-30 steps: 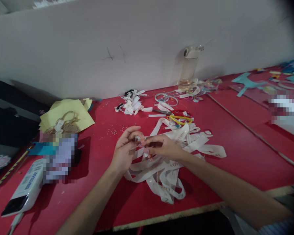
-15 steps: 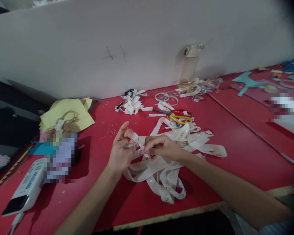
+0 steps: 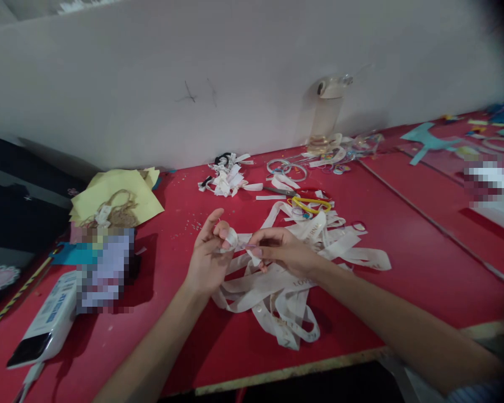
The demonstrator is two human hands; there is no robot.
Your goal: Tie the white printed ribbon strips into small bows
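Observation:
My left hand [image 3: 205,257] is closed on a white ribbon [image 3: 231,238] that loops by its fingertips, with the index finger raised. Facing it, my right hand [image 3: 286,251] pinches a thin purple strand [image 3: 247,245] stretched towards the loop; whether this is thread or an elastic band I cannot tell. A short white ribbon end hangs just below the right fingertips. Beneath both hands lies a loose heap of printed white ribbon [image 3: 273,284] on the red table [image 3: 176,358]. The right fingers partly hide the strand's end.
Beyond the heap lie red-handled scissors [image 3: 283,191], a yellow-handled tool [image 3: 313,204] and a pile of small ribbon pieces [image 3: 229,179]. A clear bottle [image 3: 327,115] stands against the wall. To the left are a white power bank [image 3: 46,319] and yellow paper [image 3: 105,187].
My right hand has shifted slightly right, away from the left, and its fingers have straightened. More of the purple strand and white ribbon end shows between the hands. The left hand stays nearly still.

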